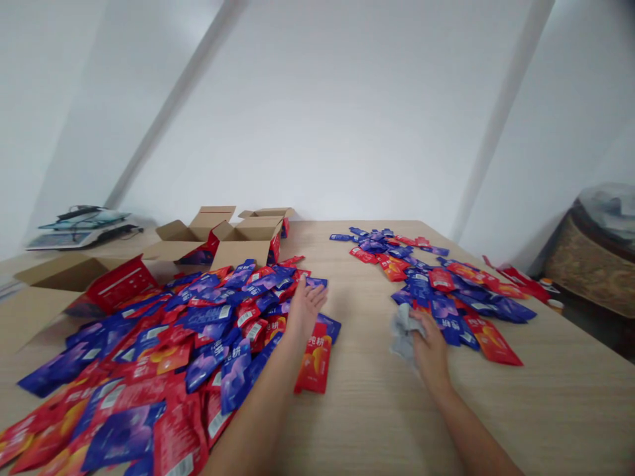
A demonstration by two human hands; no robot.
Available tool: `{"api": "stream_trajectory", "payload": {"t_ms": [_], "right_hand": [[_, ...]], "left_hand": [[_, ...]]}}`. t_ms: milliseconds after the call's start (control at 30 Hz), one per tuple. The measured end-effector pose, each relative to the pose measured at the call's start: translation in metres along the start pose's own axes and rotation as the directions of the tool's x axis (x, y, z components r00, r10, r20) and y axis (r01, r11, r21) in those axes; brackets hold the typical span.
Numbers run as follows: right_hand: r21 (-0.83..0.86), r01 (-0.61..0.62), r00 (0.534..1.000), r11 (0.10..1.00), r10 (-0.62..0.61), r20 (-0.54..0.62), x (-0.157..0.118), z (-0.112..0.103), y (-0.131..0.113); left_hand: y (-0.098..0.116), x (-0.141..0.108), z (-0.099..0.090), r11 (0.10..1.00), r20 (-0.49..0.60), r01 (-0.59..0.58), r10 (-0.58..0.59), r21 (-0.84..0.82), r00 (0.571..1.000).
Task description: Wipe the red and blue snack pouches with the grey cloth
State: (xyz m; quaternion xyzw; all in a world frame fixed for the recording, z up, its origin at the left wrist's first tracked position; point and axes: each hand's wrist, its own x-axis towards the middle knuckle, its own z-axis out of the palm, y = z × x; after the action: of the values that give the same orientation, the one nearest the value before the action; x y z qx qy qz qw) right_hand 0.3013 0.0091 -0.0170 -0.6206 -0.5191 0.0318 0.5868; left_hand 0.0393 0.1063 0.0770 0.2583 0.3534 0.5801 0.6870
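Note:
My left hand [305,305] is open, fingers stretched forward, at the right edge of a big heap of red and blue pouches [208,317]. A red pouch with orange fruit on it [315,360] lies flat just right of my left wrist. In my right hand [430,347] is a crumpled grey cloth [405,330], held a little above or against the table; I cannot tell which. Right beside that hand spreads a smaller group of red and blue pouches [441,291], which runs on toward the far side.
Open cardboard boxes [248,250] stand behind the left heap, and another open box [59,284] is at the left. A flat scale-like device with things on it [79,231] sits at the far left. Beyond the table's [367,410] right edge is a brown patterned chair or sofa [590,264].

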Motion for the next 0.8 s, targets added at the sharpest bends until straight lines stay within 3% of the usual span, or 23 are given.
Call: {"api": "stream_trajectory", "payload": {"t_ms": [33, 100, 167, 233, 300, 433, 533, 633, 700, 800], "right_hand": [[-0.053, -0.02, 0.994, 0.998, 0.014, -0.107, 0.006, -0.008, 0.01], [-0.191, -0.087, 0.963, 0.978, 0.034, -0.266, 0.017, -0.027, 0.032], [-0.337, -0.182, 0.952, 0.924, 0.08, -0.296, 0.025, -0.04, 0.052], [-0.462, -0.235, 0.963, 0.855, 0.141, -0.228, 0.026, -0.042, 0.064], [-0.565, -0.206, 0.978, 0.799, 0.173, -0.112, 0.023, -0.031, 0.066], [-0.649, -0.037, 0.982, 0.76, 0.15, 0.119, 0.011, 0.01, 0.045], [-0.6, 0.029, 0.967, 0.8, 0.13, 0.22, 0.006, 0.03, 0.031], [-0.405, 0.032, 0.956, 0.914, 0.091, 0.281, 0.004, 0.036, 0.029], [-0.223, -0.027, 0.965, 0.974, 0.084, 0.248, 0.005, 0.033, 0.031], [-0.02, -0.093, 0.992, 0.995, 0.095, 0.089, 0.005, 0.027, 0.028]], "left_hand": [[-0.015, 0.0, 0.003, 0.994, 0.02, 0.032, -0.034, 0.101, 0.999], [-0.049, -0.001, 0.006, 0.936, 0.072, -0.026, 0.001, 0.352, 0.997], [-0.08, -0.004, 0.006, 0.773, 0.192, -0.182, 0.08, 0.607, 0.978], [-0.102, -0.008, 0.003, 0.539, 0.338, -0.328, 0.084, 0.776, 0.937], [-0.114, -0.01, -0.001, 0.34, 0.428, -0.412, 0.031, 0.845, 0.903], [-0.121, -0.005, -0.003, 0.173, 0.467, -0.455, -0.036, 0.873, 0.883], [-0.122, 0.002, 0.002, 0.077, 0.48, -0.474, -0.095, 0.877, 0.872], [-0.122, 0.006, 0.008, 0.0, 0.516, -0.518, -0.072, 0.856, 0.853], [-0.123, 0.008, 0.014, -0.056, 0.504, -0.504, -0.012, 0.862, 0.864], [-0.124, 0.015, 0.025, -0.171, 0.425, -0.408, 0.081, 0.897, 0.901]]}}
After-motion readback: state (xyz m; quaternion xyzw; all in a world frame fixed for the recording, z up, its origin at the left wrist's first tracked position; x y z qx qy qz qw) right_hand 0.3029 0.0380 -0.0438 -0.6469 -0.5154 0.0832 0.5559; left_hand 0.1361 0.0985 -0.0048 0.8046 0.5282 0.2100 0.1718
